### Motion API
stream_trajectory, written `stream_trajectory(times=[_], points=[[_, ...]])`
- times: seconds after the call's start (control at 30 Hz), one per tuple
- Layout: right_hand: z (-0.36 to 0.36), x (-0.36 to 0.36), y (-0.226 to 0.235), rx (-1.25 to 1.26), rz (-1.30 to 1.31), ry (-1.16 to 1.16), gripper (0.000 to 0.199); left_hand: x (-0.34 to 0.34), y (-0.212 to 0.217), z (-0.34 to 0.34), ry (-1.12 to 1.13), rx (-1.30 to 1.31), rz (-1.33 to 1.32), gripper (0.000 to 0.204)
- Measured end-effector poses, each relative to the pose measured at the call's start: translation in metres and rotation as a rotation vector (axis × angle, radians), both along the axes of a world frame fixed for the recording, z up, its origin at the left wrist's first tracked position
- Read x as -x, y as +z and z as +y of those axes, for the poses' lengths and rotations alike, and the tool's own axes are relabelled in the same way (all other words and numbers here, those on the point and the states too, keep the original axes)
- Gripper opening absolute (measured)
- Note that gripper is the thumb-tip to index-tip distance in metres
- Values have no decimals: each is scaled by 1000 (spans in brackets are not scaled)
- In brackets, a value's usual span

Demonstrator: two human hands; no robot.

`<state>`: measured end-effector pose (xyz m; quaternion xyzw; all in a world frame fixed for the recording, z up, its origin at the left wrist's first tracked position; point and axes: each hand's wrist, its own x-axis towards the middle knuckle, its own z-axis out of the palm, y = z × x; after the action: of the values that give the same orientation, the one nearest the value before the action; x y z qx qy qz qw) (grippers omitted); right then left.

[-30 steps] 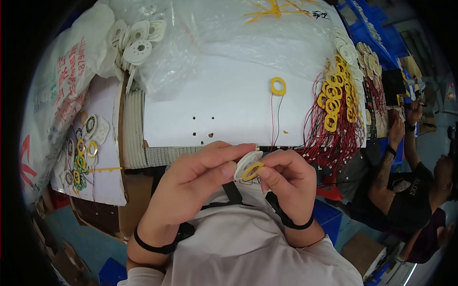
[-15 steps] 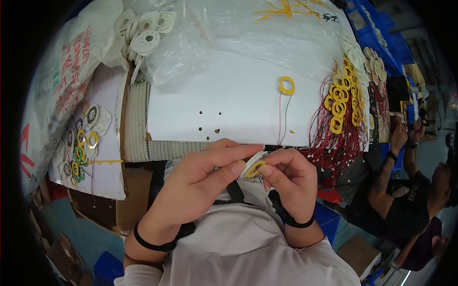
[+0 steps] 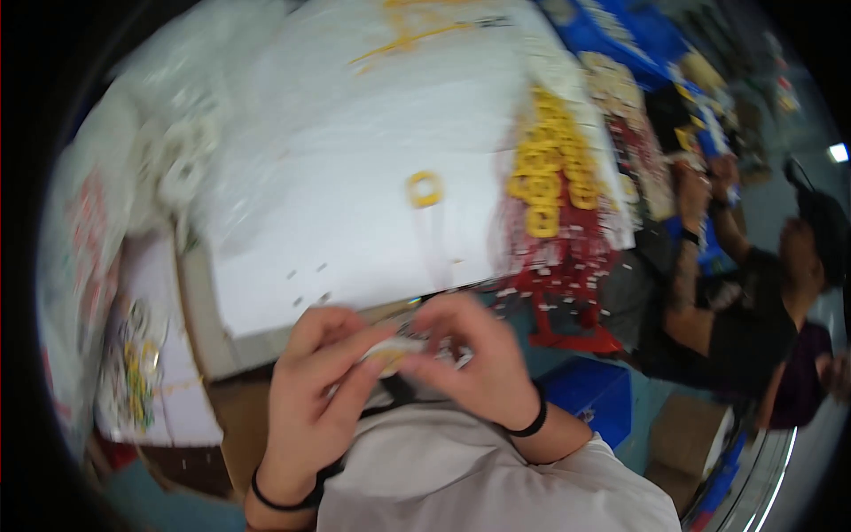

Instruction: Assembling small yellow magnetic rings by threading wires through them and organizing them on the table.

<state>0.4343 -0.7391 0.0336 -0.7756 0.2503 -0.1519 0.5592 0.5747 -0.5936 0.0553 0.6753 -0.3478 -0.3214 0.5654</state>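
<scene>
Between my two hands, close to my body at the table's near edge, is a small white round plastic part point(image 3: 385, 349) with yellow on its lower side. My left hand point(image 3: 317, 395) pinches its left side between thumb and fingers. The fingers of my right hand point(image 3: 479, 359) are closed at its right side. Motion blur and the fingers hide the part's details. Farther off, a yellow ring point(image 3: 425, 189) with two thin wires lies on the white board point(image 3: 355, 177), apart from my hands.
Yellow rings with red wires point(image 3: 545, 164) are heaped at the right. White plastic discs point(image 3: 184, 177) and clear plastic sheeting point(image 3: 248, 115) lie at the left. Assorted rings point(image 3: 137, 368) rest on a lower-left panel. A blue bin point(image 3: 589, 395) stands right; another person point(image 3: 740, 310) works beyond.
The whole view has turned and blurred, so the table's things appear shifted left. Both hands still hold the white part, which now lies flatter and is more covered by fingers.
</scene>
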Motion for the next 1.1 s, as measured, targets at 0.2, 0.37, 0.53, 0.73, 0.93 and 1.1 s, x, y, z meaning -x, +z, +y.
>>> stream_trajectory(times=[0.2, 0.37, 0.53, 0.73, 0.93, 1.1], points=[[-13, 41, 3, -465, -48, 184, 21, 16, 9, -11, -174, -40, -30, 32], [-27, 77, 14, -910, -167, 87, 22, 4, -3, -33, -185, 19, -484, 44], [-34, 76, -5, -882, -160, 36, 24, 0, -26, -70, -346, -182, -1081, 62], [-51, 93, -21, -970, -541, 153, 20, -9, -33, -74, -318, -145, -1071, 66], [-94, 115, 10, -1057, -1034, 789, 9, -9, -34, -74, -325, -152, -1075, 70], [-106, 149, 59, -954, -1346, 732, 11, -5, -33, -76, -306, -171, -1086, 71]])
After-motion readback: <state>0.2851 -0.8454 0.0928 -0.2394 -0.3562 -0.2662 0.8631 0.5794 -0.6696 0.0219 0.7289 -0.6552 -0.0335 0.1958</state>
